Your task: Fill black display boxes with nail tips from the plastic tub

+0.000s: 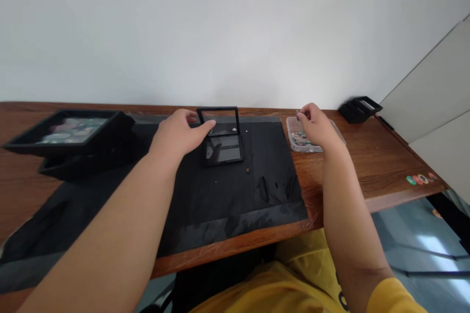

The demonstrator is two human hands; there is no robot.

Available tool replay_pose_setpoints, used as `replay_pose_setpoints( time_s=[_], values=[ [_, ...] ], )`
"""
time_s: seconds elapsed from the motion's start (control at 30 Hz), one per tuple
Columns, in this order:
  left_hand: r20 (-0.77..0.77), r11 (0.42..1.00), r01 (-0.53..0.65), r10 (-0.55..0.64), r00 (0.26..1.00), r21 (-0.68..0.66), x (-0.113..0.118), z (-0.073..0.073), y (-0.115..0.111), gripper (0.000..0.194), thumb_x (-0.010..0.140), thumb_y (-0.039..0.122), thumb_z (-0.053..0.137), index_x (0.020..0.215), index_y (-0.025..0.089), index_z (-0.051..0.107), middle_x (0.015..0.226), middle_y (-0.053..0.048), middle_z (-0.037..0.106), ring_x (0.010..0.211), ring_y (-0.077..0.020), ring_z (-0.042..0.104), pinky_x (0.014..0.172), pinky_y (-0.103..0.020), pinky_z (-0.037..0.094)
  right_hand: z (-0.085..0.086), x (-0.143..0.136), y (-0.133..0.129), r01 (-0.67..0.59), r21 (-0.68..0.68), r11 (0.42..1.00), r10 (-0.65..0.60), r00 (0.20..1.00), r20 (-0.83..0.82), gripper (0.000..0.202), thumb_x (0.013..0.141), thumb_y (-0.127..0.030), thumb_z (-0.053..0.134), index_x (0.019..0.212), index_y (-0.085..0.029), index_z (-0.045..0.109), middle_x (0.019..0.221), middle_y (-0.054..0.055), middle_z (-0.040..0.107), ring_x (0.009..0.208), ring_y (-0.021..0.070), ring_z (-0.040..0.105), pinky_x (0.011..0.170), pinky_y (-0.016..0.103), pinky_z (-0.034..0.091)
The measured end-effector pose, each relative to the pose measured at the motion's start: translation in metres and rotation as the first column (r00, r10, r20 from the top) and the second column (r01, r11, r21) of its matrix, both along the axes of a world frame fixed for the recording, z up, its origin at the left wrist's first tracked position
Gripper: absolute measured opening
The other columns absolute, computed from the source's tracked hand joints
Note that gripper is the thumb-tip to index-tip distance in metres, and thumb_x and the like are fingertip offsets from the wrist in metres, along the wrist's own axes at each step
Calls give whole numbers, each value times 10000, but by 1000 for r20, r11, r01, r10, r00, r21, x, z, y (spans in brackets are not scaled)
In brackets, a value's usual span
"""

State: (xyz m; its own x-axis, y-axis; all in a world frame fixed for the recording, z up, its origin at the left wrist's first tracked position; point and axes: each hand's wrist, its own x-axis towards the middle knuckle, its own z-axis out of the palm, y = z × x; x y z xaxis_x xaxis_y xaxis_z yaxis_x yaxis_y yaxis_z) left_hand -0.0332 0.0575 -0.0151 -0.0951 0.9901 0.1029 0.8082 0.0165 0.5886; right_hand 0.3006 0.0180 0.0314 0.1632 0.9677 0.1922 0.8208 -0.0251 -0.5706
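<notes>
An open black case (222, 160) with clear panes stands on the black mat (216, 205), its lid tilted up. My left hand (181, 132) is at the lid's left edge, with the thumb over the pane and the fingers behind, closed on the lid. My right hand (314, 120) is above a clear plastic box (312, 148) holding small colourful pieces (300, 139). Its thumb and index finger are pinched on something small and dark that I cannot make out. A tiny brown piece (247, 170) lies on the mat right of the case.
Stacked black trays (73, 146) with colourful contents sit at the left. A small black box (356, 110) stands at the back right of the wooden table (363, 156). Round stickers (418, 179) mark the right edge. A white wall rises behind.
</notes>
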Motion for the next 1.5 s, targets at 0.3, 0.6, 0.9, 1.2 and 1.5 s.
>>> replay_pose_setpoints(
  time_s=[0.3,0.6,0.9,1.2,1.5],
  values=[
    [41,951,-243,239,970,193,15,19,-18,760,803,560,787,1379,147,513,1680,-272,366,1584,-493,263,1251,-726,251,-2,-1,6,-9,98,995,35,962,-271,79,996,-281,514,931,-246,489,1053,71,666,1002,203,613,896,335,474],
    [50,856,-130,121,991,500,50,29,-55,910,815,741,715,1560,359,358,1818,-29,142,1676,-445,-95,1311,-742,-63,-1,-12,8,-28,96,995,69,887,-457,135,991,-344,546,925,-245,484,998,48,638,953,172,592,861,305,496],
    [-110,739,307,-304,946,600,77,8,-61,808,795,653,805,1481,341,512,1613,-103,542,1615,-458,274,1307,-727,35,-1,-50,-11,-332,145,932,338,650,-681,223,966,-456,635,937,-254,545,995,17,630,914,147,602,823,286,517],
    [-145,700,373,-364,920,608,74,10,-61,501,909,539,696,1386,404,625,1541,-18,615,1589,-378,356,1311,-634,172,-5,-73,-26,-620,1,784,284,358,-890,337,817,-469,862,872,-230,630,863,-27,594,758,111,532,727,251,497],
    [1,633,360,-496,868,686,74,5,-54,336,912,481,727,1177,276,717,1334,-61,753,1440,-328,551,1259,-551,363,-12,-75,-22,-635,-41,771,130,220,-967,352,772,-437,922,897,-218,677,826,-27,622,723,106,565,627,211,521]
  ],
)
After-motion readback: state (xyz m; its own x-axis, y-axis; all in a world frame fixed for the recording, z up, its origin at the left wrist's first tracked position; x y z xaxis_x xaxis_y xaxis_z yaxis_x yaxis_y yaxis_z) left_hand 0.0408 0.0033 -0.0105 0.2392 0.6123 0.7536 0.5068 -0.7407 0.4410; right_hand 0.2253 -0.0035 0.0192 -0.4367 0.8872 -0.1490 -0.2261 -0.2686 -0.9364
